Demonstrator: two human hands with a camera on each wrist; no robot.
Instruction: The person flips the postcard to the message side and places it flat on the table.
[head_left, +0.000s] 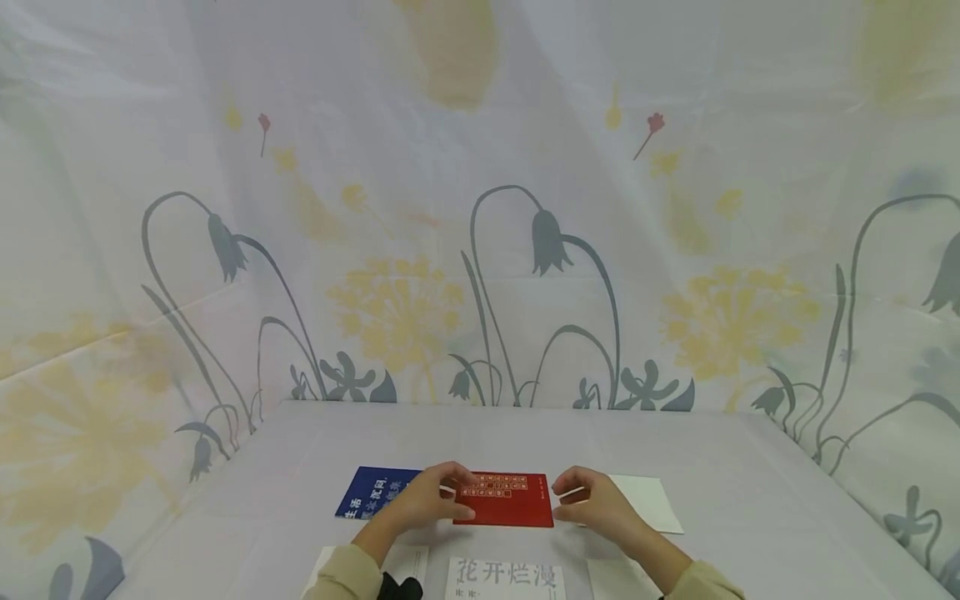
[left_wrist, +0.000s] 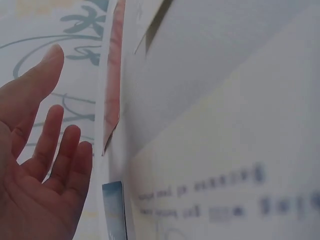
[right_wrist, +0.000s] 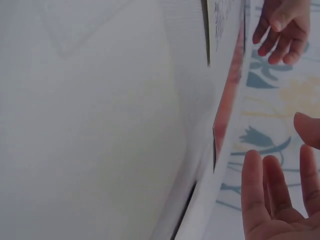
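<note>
A red card with rows of small gold-edged characters lies flat on the table between my hands. At its left side my left hand hovers with relaxed, slightly bent fingers and overlaps the card's edge in the head view. My right hand hovers just off the card's right edge, its fingers loosely bent and holding nothing. Both palms face inward; the wrist views show the left hand and right hand raised above the table with fingers apart. Behind the left hand, a blue card with white characters is partly covered.
A cream card lies beyond the right hand. Nearer me are a white card at left, a white card with grey characters in the middle, and another pale card, partly hidden by the right forearm. Flower-printed cloth hangs behind the table.
</note>
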